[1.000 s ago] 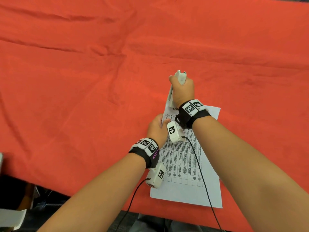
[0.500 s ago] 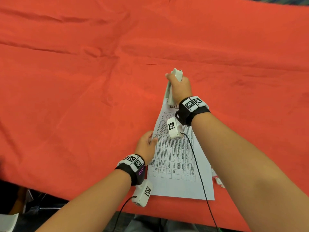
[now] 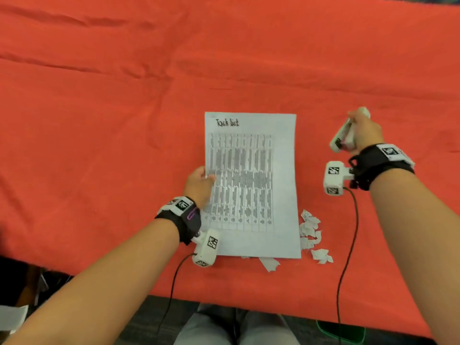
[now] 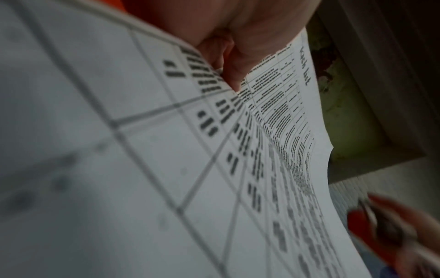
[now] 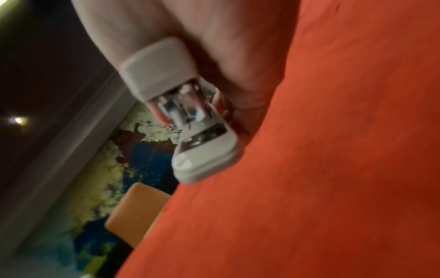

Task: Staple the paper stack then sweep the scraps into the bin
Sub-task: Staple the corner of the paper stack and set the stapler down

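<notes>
The paper stack, a printed table headed "Task list", lies on the red cloth in the middle of the head view. My left hand holds its left edge; in the left wrist view my fingers pinch the paper stack, which curls up there. My right hand is off to the right of the sheets, above the cloth, gripping a white stapler. The right wrist view shows the stapler in my fist with its metal mouth facing out. Torn white scraps lie by the stack's lower right corner.
More scraps poke out under the stack's near edge. The table's near edge runs just below them, with my lap beyond. A white object sits below the table at the bottom left; what it is I cannot tell. An orange chair stands past the far edge.
My right hand has carried the stapler off the stack's top corner and away to the right. My left hand slid down the left edge, the stack turned straight, and the scraps came into view.
</notes>
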`<state>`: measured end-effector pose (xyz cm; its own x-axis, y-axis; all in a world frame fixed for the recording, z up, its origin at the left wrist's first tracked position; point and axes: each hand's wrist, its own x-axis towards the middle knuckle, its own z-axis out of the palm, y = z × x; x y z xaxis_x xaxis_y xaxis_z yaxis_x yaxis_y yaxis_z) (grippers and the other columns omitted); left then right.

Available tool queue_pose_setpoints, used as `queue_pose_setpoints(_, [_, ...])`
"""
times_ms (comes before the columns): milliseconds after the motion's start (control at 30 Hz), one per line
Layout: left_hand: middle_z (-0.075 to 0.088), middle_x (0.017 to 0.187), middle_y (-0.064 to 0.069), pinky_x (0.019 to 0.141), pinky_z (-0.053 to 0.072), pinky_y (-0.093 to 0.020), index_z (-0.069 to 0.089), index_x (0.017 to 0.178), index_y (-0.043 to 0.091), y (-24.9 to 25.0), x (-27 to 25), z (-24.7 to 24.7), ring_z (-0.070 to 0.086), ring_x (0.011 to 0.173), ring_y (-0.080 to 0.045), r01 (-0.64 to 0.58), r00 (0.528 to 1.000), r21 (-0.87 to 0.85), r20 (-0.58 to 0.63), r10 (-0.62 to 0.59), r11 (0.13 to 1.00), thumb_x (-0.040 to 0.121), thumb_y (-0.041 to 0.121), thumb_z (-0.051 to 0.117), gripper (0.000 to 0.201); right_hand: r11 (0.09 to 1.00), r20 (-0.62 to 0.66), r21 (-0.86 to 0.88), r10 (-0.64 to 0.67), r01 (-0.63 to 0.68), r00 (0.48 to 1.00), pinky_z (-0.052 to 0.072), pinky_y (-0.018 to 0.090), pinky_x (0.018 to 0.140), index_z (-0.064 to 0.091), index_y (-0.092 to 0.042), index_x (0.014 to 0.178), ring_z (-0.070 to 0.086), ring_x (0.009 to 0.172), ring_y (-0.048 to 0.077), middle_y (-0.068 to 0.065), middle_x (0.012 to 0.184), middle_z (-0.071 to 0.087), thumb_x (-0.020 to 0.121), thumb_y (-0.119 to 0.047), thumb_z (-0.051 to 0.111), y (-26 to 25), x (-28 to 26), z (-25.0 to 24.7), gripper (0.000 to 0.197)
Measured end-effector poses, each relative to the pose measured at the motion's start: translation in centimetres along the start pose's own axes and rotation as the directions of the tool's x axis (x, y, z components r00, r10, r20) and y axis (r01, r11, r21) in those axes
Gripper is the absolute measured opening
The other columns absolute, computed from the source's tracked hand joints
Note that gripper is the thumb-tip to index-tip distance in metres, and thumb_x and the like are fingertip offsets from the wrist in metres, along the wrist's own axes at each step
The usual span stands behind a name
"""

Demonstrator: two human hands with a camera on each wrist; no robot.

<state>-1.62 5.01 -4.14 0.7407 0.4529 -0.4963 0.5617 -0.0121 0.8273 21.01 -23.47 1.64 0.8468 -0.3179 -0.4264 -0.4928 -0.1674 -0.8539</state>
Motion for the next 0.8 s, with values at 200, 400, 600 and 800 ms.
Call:
queue_pose_setpoints(200, [0.068, 0.115, -0.001, 0.093, 0.053, -0.046, 0.062, 0.117, 0.023, 1.9, 3.5, -6.3, 0.067, 0.101, -0.024, 0.026, 0.99, 0.023, -0.14, -0.023, 0.999, 0.095, 0.015, 0.051, 0.025, 0.858, 0.042, -0.504, -0.09, 0.099, 0.995, 0.04, 0.028, 0.058, 0.064, -0.006, 0.094, 0.052, 0.076, 0.025, 0.017, 0.08, 0.056, 0.086, -0.019, 0.057, 5.5, 0.7, -4.7, 0.016])
queue_pose_setpoints(400, [0.066, 0.118, -0.003, 0.092, 0.052, -0.046, 0.061, 0.118, 0.019, 2.4, 5.6, -12.8, 0.065, 0.102, -0.026, 0.081, 0.972, 0.19, -0.231, -0.036, 0.978, 0.096, 0.016, 0.051, 0.024, 0.702, 0.036, -0.688, -0.217, 0.182, 0.976, 0.042, 0.04, 0.079, 0.06, 0.008, 0.114, 0.06, 0.102, 0.042, 0.029, 0.108, 0.063, 0.089, -0.012, 0.058, 8.3, 2.3, -5.7, 0.032])
queue_pose_setpoints(600, [0.065, 0.119, -0.006, 0.094, 0.05, -0.044, 0.058, 0.125, 0.015, 1.6, 6.5, -15.2, 0.063, 0.106, -0.03, 0.133, 0.972, 0.316, -0.228, -0.061, 0.939, 0.096, 0.013, 0.051, 0.03, 0.656, 0.037, -0.734, -0.224, 0.178, 0.974, 0.045, 0.049, 0.086, 0.06, 0.012, 0.106, 0.058, 0.097, 0.045, 0.033, 0.102, 0.063, 0.091, -0.025, 0.057, 9.0, 3.6, -5.0, 0.039])
queue_pose_setpoints(800, [0.061, 0.127, -0.007, 0.091, 0.048, -0.038, 0.055, 0.129, 0.014, 0.8, 7.6, -15.3, 0.06, 0.106, -0.026, 0.138, 0.978, 0.383, -0.197, -0.065, 0.913, 0.096, 0.009, 0.047, 0.034, 0.61, -0.094, -0.787, -0.264, 0.091, 0.96, 0.03, 0.048, 0.108, 0.046, 0.002, 0.133, 0.037, 0.127, 0.045, 0.035, 0.133, 0.044, 0.087, -0.042, 0.058, 7.9, 2.9, -5.8, 0.065])
